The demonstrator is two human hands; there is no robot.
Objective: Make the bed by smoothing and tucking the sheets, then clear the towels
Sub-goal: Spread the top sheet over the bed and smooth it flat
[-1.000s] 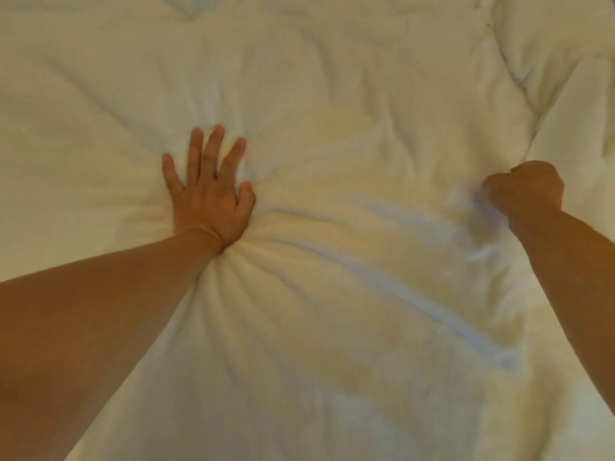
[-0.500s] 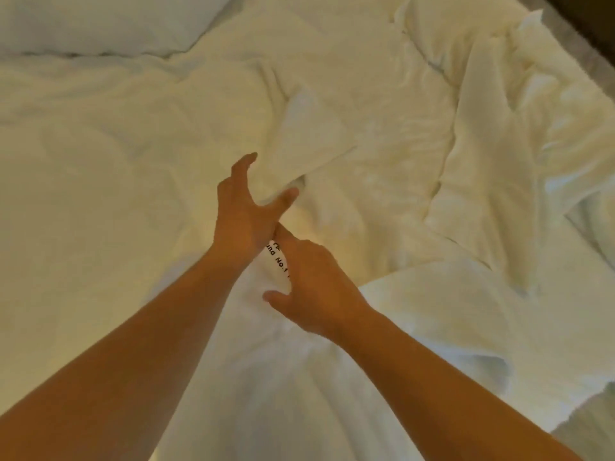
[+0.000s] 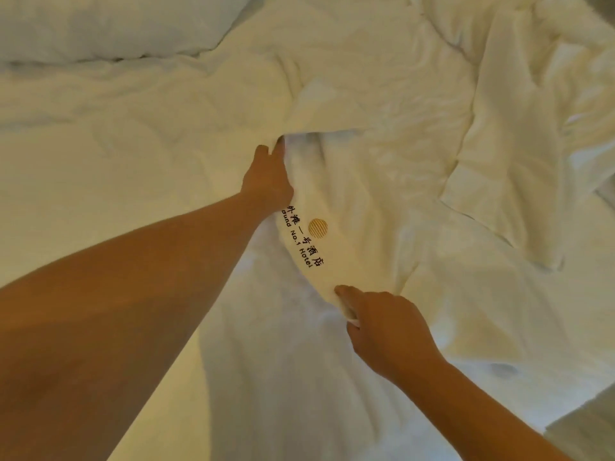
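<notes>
White terry towel (image 3: 336, 227), its hotel logo (image 3: 317, 226) facing up, lies rumpled mid-bed on the sheets (image 3: 116, 168), with the left hand (image 3: 268, 176) pinching its far edge and the right hand (image 3: 382, 331) clenched on its near corner, likely to lift it clear.

From my seat, everything I see is cloth. The duvet (image 3: 382, 78) reads as matt white cotton, soft and padded, heavily creased toward twelve o'clock. The fitted sheet (image 3: 83, 168) at nine o'clock looks smoother and flatter, matt, warm-tinted by the light. The towel (image 3: 336, 207) at centre has a nubbier, terry-like surface, with an embroidered logo (image 3: 317, 226) in gold thread and dark stitched lettering that stands out slightly from the pile. A pillow (image 3: 100, 24) at eleven o'clock wears a smooth, matt white case. Nothing I can see is glossy.
</notes>
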